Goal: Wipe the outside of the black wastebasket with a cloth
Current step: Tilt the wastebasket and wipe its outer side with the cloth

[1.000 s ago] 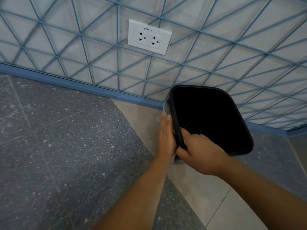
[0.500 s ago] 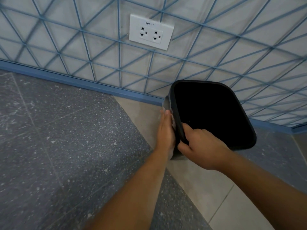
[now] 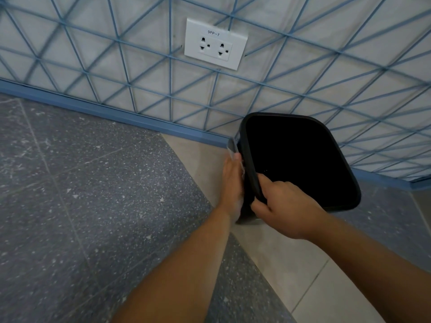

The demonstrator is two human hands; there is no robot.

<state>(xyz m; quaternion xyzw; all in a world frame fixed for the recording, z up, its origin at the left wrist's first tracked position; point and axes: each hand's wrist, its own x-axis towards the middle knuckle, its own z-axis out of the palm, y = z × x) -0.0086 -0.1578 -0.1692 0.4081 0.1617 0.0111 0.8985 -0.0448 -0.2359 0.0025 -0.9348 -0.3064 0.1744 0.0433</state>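
Observation:
The black wastebasket [image 3: 300, 159] stands on the floor close to the wall, its dark opening facing up toward me. My right hand [image 3: 284, 206] grips its near left rim, thumb outside and fingers curled over the edge. My left hand [image 3: 233, 185] lies flat with straight fingers against the basket's left outer wall, pressing a pale cloth [image 3: 233, 148] onto it. Only a strip of the cloth shows above my fingertips; the rest is hidden under the palm.
A wall with a blue triangle pattern [image 3: 140, 73] rises just behind the basket, with a white double socket [image 3: 215, 44] and a blue skirting board [image 3: 112, 113]. Grey speckled floor [image 3: 93, 206] spreads left; beige tiles [image 3: 291, 264] run under the basket.
My left hand with the cloth has slid a little down and toward me along the basket's left side. The right hand keeps its grip on the rim; the view has tilted slightly.

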